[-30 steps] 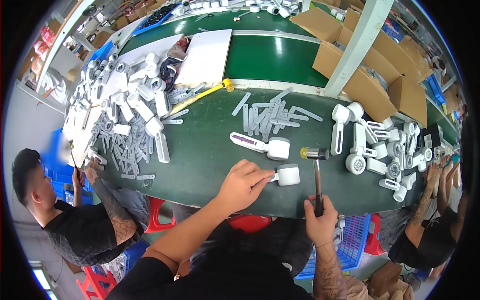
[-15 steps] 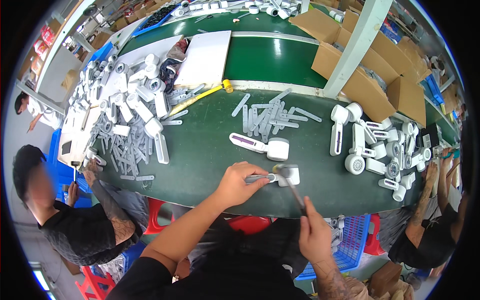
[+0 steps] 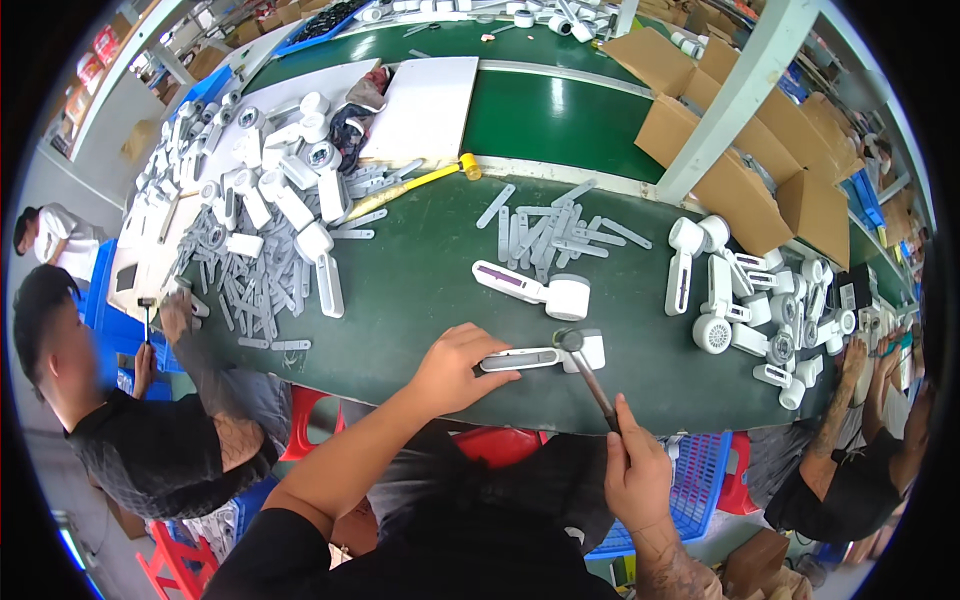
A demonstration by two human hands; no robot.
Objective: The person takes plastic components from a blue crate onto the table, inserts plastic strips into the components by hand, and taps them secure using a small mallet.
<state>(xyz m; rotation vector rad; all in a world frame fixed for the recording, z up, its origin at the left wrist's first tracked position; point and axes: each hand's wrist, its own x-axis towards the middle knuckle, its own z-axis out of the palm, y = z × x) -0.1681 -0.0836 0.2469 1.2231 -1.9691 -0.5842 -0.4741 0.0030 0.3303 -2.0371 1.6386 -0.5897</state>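
My left hand (image 3: pixel 457 372) is closed on the handle of a white handheld device (image 3: pixel 588 351) with a wide head, lying on the table. A grey strip (image 3: pixel 525 360) lies along the handle. In my right hand (image 3: pixel 637 478) is a hammer (image 3: pixel 594 388), held by its shaft. Its metal head is over the device where the handle meets the wide part; whether it touches cannot be made out. Just beyond lies another such white device (image 3: pixel 566 298) with a purple line in its handle. Farther off is a loose pile of grey strips (image 3: pixel 545 235).
White devices and grey strips (image 3: pixel 262 300) heap up at left, near a yellow mallet (image 3: pixel 425 187). More white devices (image 3: pixel 712 333) lie at right, below an open cardboard box (image 3: pixel 690 140). A blue basket (image 3: pixel 700 485) stands by my right arm. People work on both sides.
My left fingers have shifted back along the handle, and more of the grey strip shows. The hammer head, blurred before, is now sharp at nearly the same spot. The view has shifted slightly.
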